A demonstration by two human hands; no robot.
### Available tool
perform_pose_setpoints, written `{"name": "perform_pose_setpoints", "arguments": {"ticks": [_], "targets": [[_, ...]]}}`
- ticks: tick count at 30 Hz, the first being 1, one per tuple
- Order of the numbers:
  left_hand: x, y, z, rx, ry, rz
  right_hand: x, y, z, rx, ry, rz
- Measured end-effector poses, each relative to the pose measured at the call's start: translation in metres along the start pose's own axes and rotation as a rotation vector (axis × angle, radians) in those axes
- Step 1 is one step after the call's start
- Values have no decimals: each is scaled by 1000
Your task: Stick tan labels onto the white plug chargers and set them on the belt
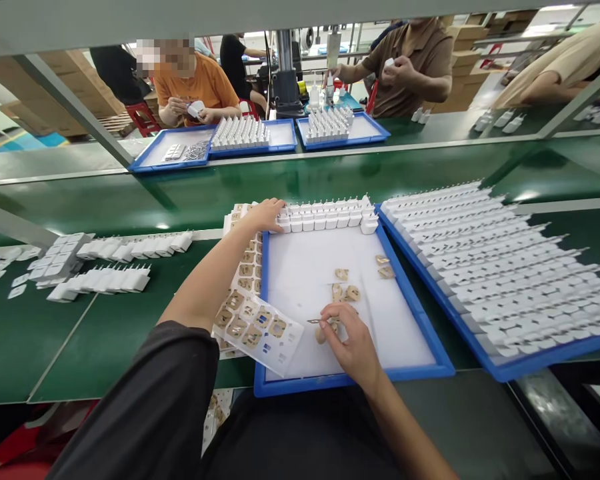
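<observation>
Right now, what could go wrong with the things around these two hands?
The left hand is beside the white pieces; a nudge might push some out of line. Loose brown pieces lie near the right hand and could get brushed aside. The top patterned sheet overlaps the blue tray; the black sleeve might catch it.

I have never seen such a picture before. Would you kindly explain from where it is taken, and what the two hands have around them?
A person works here with bare hands; the camera sits on their head, looking forward and down. On the green table lies a blue-rimmed tray, holding white parts along its far side and loose brown pieces. The left hand is at the left end of those parts. The right hand pinches a thin piece, too small to identify.
</observation>
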State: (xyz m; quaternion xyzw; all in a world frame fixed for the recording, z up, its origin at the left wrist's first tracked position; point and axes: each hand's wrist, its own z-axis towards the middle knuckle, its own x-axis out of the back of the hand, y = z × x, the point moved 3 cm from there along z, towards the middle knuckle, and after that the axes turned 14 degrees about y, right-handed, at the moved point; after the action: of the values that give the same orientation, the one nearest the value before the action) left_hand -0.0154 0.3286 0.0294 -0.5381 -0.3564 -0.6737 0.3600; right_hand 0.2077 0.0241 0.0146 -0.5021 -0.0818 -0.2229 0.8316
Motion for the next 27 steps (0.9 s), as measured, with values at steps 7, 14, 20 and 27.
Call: {"name": "perform_pose_setpoints", "arguments": {"ticks": [7,14,20,27], "targets": [[-1,-3,-7,-32,23,-15,-3,0,-1,51,-3,9],[9,20,-31,-44,23,-54,-2,1,-2,44,21,16],[14,84,-108,-145,23,-140,-2,1,-3,33,6,33],[25,108,-151,8,150,-68,-3,3,-3,31,0,34]]}}
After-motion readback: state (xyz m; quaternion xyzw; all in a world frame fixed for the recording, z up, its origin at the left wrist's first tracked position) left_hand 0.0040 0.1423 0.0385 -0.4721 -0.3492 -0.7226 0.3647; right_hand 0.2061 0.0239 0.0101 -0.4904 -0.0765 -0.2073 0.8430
